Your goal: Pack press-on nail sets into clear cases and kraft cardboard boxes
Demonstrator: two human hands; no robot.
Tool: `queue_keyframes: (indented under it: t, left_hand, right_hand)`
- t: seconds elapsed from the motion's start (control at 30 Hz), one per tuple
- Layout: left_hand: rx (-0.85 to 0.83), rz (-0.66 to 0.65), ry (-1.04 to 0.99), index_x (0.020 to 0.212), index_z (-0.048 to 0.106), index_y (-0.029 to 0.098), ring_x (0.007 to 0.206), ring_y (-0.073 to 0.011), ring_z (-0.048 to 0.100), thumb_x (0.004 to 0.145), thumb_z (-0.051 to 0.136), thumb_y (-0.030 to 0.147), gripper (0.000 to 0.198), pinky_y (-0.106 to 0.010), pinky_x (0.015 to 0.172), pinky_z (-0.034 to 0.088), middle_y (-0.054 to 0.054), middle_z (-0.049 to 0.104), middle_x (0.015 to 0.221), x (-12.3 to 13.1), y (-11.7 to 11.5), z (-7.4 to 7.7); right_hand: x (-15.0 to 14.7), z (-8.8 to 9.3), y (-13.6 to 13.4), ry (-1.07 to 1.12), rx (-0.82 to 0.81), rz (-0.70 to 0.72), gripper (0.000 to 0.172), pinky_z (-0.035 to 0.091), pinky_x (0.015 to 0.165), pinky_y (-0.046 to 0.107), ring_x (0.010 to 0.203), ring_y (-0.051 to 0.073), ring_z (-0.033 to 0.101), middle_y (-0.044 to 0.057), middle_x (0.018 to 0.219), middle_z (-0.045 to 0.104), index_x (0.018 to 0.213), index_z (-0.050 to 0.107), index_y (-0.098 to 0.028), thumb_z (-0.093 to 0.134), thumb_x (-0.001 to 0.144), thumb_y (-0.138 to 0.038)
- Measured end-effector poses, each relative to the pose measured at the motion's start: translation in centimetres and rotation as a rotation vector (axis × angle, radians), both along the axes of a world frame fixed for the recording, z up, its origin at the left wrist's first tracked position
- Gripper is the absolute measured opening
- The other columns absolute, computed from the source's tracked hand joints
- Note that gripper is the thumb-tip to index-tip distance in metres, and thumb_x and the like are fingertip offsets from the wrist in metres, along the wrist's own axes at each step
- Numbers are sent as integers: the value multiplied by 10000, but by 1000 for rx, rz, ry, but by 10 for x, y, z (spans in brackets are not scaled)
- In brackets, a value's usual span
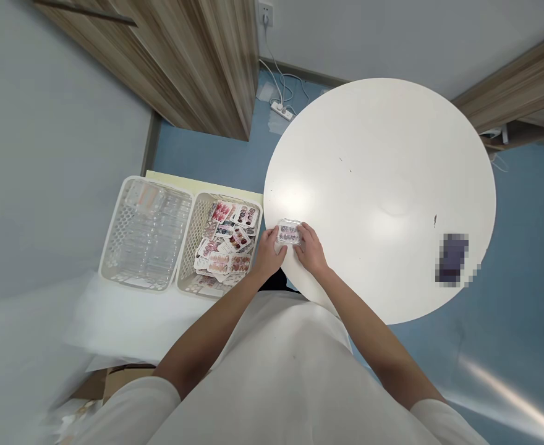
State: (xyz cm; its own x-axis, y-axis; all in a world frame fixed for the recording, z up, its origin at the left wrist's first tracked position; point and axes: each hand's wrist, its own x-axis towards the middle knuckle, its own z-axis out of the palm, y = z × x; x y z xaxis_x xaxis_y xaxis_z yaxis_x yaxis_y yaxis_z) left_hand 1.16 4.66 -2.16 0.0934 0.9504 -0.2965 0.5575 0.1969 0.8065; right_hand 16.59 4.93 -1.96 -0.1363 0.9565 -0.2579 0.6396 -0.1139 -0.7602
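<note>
A small clear plastic box (pixel 289 232) with a card of press-on nails inside lies at the near left edge of the white round table. My left hand (pixel 269 250) grips its left side, fingers and thumb against the edge. On the opposite side, my right hand (pixel 311 248) holds the box the same way. Left of my left hand, a white basket (pixel 185 281) carries a loose pile of press-on nail cards (pixel 229 244) in red, pink and dark colours. Beside it, another white basket (pixel 109 247) contains stacked clear plastic boxes (pixel 149 238).
The round table (pixel 383 161) spreads out ahead and to the right, with a pixelated dark object (pixel 452 259) near its right edge. A wooden cabinet (pixel 198 62) stands beyond the baskets. A power strip (pixel 282 111) with cables lies on the blue floor. Cardboard (pixel 123 383) shows at lower left.
</note>
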Motion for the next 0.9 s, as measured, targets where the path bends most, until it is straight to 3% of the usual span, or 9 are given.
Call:
queue_keyframes:
  t: [0.4,0.67,0.8,0.9]
  left_hand:
    - [-1,-43,73,1334,234,177,1205,-269,329,767,510,281,640,-410,988,309,-120,353,1277,2,-4,6]
    - [17,68,29,1363,108,160,1303,-278,168,742,535,278,763,-446,1052,204,-132,184,1413,14,-29,5]
    - [16,121,29,1353,157,155,1306,-287,161,743,531,299,729,-460,1040,221,-147,185,1418,19,-64,13]
    - [27,148,62,1304,290,167,1281,-278,241,742,523,300,623,-454,1021,259,-135,285,1381,23,-97,19]
  right_hand:
    - [5,-4,2,9,33,64,590,338,992,414,1242,227,293,82,1359,279,1293,297,-225,481,739,-136]
    - [15,-1,-9,69,-44,112,917,266,1015,482,1313,277,108,108,1433,83,1372,59,-215,626,652,-234]
    - [36,13,-35,113,-138,130,959,315,966,509,1261,296,261,112,1436,50,1370,24,-269,646,640,-291]
    - [54,19,-61,164,-143,160,863,375,931,459,1114,237,454,107,1414,136,1359,92,-298,614,672,-280]
